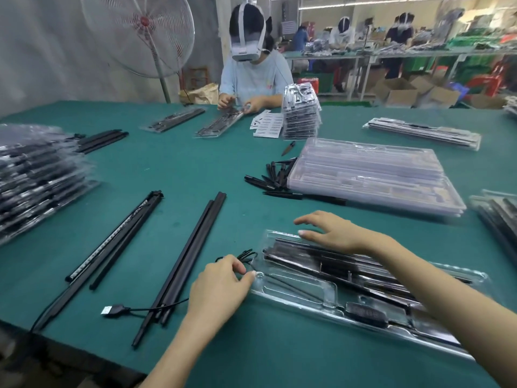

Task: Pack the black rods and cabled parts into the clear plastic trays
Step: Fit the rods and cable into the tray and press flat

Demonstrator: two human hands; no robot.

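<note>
Pinching a thin black cable (246, 257) at the near-left corner of a clear tray (302, 296), the left hand (221, 289) curls thumb and fingers around the loop. The tray lies on the green table (181, 169), its long axis running from upper left to lower right, black rods (330, 261) inside lying along it. The right hand (333, 231) hovers over the tray's far end, palm down, fingers spread and holding nothing. More rods (190, 259) lie just left, pointing away.

Factory packing floor: green worktables (179, 169), tray stacks (375, 175).
</note>
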